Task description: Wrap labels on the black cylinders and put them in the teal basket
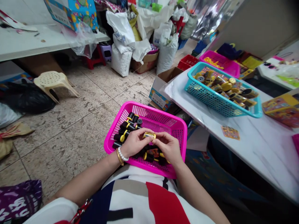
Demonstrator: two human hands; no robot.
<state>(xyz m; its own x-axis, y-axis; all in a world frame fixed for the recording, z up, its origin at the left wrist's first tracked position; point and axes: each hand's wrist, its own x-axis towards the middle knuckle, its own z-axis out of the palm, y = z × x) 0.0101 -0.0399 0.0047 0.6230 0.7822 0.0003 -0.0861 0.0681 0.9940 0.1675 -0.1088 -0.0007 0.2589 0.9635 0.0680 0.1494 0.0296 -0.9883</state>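
Head view: left hand (134,143) and right hand (167,147) pinch a light, stiff yellow cylinder (149,135) over a pink basket (149,107); its ends give the surest grip.

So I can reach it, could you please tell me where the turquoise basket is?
In the head view, the turquoise basket sits at right on the white marble table, beyond the pink basket.

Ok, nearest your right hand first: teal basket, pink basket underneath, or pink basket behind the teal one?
1. Pink basket underneath, right below the right hand.
2. Teal basket, on the table, rightward.
3. Back pink basket, behind the teal one.
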